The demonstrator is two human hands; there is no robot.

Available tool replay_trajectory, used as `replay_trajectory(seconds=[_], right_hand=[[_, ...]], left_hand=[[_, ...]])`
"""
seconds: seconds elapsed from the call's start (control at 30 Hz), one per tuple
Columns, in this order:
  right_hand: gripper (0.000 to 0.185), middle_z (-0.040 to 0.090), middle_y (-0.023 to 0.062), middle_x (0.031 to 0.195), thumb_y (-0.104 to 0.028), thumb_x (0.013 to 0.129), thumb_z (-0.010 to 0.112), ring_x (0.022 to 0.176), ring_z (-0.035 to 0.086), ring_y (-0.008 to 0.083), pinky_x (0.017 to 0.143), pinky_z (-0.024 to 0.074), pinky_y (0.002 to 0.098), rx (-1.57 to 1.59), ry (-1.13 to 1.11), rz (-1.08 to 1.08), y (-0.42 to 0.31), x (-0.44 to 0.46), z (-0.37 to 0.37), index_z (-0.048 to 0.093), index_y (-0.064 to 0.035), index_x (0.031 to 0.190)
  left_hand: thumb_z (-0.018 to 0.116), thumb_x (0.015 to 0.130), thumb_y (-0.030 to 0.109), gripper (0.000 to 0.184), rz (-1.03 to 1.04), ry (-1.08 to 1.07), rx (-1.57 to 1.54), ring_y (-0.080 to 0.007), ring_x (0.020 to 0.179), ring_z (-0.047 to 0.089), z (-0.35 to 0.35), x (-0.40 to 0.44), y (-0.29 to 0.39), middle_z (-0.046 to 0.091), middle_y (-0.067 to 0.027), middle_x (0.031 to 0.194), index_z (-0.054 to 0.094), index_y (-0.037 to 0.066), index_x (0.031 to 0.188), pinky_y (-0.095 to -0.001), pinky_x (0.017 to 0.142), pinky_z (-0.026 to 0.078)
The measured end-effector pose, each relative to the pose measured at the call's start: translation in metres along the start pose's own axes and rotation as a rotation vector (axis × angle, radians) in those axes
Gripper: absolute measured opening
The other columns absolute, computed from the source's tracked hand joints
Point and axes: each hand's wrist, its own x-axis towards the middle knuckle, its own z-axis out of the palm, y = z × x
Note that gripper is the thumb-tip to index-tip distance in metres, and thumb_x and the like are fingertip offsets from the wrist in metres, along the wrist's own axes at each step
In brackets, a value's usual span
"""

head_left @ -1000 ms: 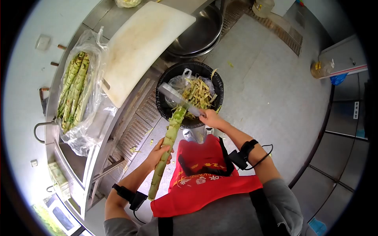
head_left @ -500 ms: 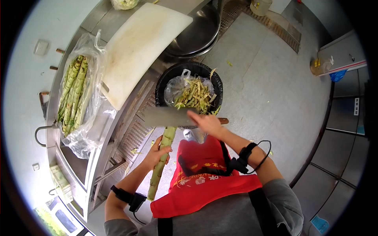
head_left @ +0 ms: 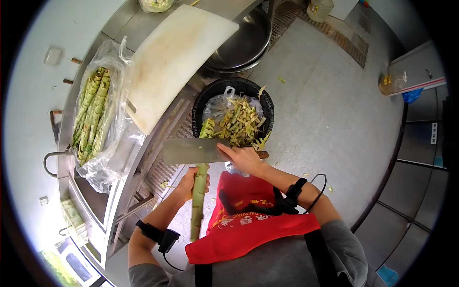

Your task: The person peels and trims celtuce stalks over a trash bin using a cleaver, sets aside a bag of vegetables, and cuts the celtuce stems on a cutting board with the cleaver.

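Note:
My left hand [head_left: 189, 184] is wrapped around the lower half of a celtuce stem [head_left: 197, 210], a long pale-green stalk with ringed scars. The stem's scarred far end reaches past the blade to the bin's edge. My right hand [head_left: 246, 160] grips a wide cleaver [head_left: 190, 151] near its wooden handle, index finger laid along the blade. The blade lies crosswise over the stem, just beyond my left fingers, and hides part of it. Whether its edge is biting into the stem cannot be seen. Under the far end, a black bin [head_left: 196, 111] holds a clear bag and a heap of peelings [head_left: 239, 120].
Several unpeeled celtuce stems [head_left: 91, 115] lie in a clear plastic bag on the steel counter at left. A white cutting board [head_left: 172, 57] rests beside them, overhanging the counter edge. Metal basins [head_left: 244, 43] stand behind the bin. Scraps dot the grey floor [head_left: 315, 119].
The cleaver has come toward me along the stem and slightly left, uncovering the stem's far end. My left hand has swung the stem closer to upright in view.

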Motion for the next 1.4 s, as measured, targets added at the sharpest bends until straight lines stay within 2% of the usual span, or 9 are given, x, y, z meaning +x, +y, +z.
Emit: replay_trajectory(seconds=[0.23,0.37,0.43,0.63,0.77,1.03,1.17,1.3,1.4], right_hand=[[0.06,0.06,0.0132,0.07,-0.008,0.08,0.051,0.054,0.061,0.029,0.048,0.049,0.0396,-0.004,0.001,-0.079,-0.006,0.005,0.002,0.036,-0.0141,0.137],[0.045,0.064,0.0153,0.068,-0.014,0.086,0.045,0.061,0.065,0.0313,0.052,0.0512,0.0417,-0.111,-0.18,0.322,0.047,0.016,-0.006,0.041,-0.015,0.131],[0.048,0.065,0.0156,0.07,-0.013,0.083,0.051,0.058,0.064,0.0333,0.055,0.0508,0.0459,-0.026,-0.016,0.447,0.1,0.002,0.006,0.041,-0.0161,0.13],[0.059,0.059,0.0111,0.059,-0.016,0.08,0.058,0.053,0.062,0.0285,0.046,0.0493,0.0416,-0.017,0.01,0.063,0.033,0.003,-0.026,0.037,-0.0182,0.134],[0.061,0.061,0.0119,0.07,-0.01,0.08,0.052,0.053,0.061,0.0283,0.045,0.0484,0.0398,0.007,-0.021,-0.067,-0.008,-0.001,-0.02,0.034,-0.0171,0.138],[0.059,0.061,0.0113,0.064,-0.012,0.081,0.053,0.053,0.062,0.0294,0.045,0.0479,0.0404,-0.03,-0.059,0.119,0.029,0.007,0.003,0.035,-0.021,0.137],[0.058,0.06,0.0104,0.064,-0.013,0.081,0.053,0.052,0.062,0.0284,0.045,0.0476,0.0407,-0.112,0.017,0.076,0.021,0.0,-0.002,0.037,-0.0214,0.136],[0.058,0.058,0.0106,0.063,-0.012,0.08,0.053,0.051,0.061,0.0281,0.045,0.0477,0.0403,-0.13,0.048,-0.057,0.013,-0.004,-0.005,0.038,-0.0223,0.135],[0.052,0.061,0.0151,0.064,-0.015,0.08,0.056,0.055,0.062,0.0319,0.049,0.049,0.0434,-0.101,-0.057,0.212,0.045,0.006,-0.001,0.042,-0.0194,0.13]], left_hand=[[0.039,0.093,0.04,0.037,0.007,0.025,-0.016,-0.0175,0.058,0.049,0.01,0.001,0.003,0.051,-0.0069,0.071,0.049,0.008,0.108,-0.0305,0.05,0.042],[0.036,0.095,0.04,0.038,-0.027,-0.118,-0.006,-0.0174,0.057,0.048,0.002,-0.015,-0.003,0.05,-0.0077,0.072,0.047,0.009,0.113,-0.0313,0.051,0.042],[0.034,0.096,0.039,0.039,-0.008,-0.134,0.006,-0.0177,0.057,0.048,-0.002,-0.026,-0.001,0.051,-0.0079,0.072,0.046,0.008,0.116,-0.0317,0.05,0.042],[0.04,0.095,0.036,0.034,-0.018,0.005,-0.023,-0.0187,0.06,0.051,0.001,-0.008,-0.002,0.052,-0.0092,0.075,0.044,0.008,0.114,-0.0334,0.054,0.045],[0.052,0.091,0.024,0.028,0.061,-0.047,-0.018,-0.0192,0.067,0.053,0.015,-0.012,0.003,0.052,-0.0099,0.081,0.043,0.006,0.111,-0.034,0.058,0.047],[0.056,0.087,0.023,0.043,0.095,-0.064,0.005,-0.019,0.071,0.053,0.014,-0.012,-0.01,0.053,-0.0103,0.086,0.042,0.004,0.122,-0.0327,0.06,0.047],[0.055,0.087,0.02,0.03,0.057,-0.072,0.023,-0.0197,0.067,0.054,0.024,-0.019,-0.005,0.053,-0.011,0.084,0.042,0.003,0.109,-0.0344,0.059,0.048],[0.052,0.089,0.021,0.029,0.074,-0.07,-0.005,-0.0199,0.067,0.054,0.014,-0.015,-0.001,0.054,-0.0108,0.085,0.042,0.005,0.111,-0.0347,0.059,0.048],[0.052,0.089,0.02,0.03,0.07,-0.128,0.017,-0.0199,0.068,0.054,0.008,-0.019,-0.009,0.054,-0.0105,0.084,0.042,0.007,0.114,-0.0347,0.06,0.048]])
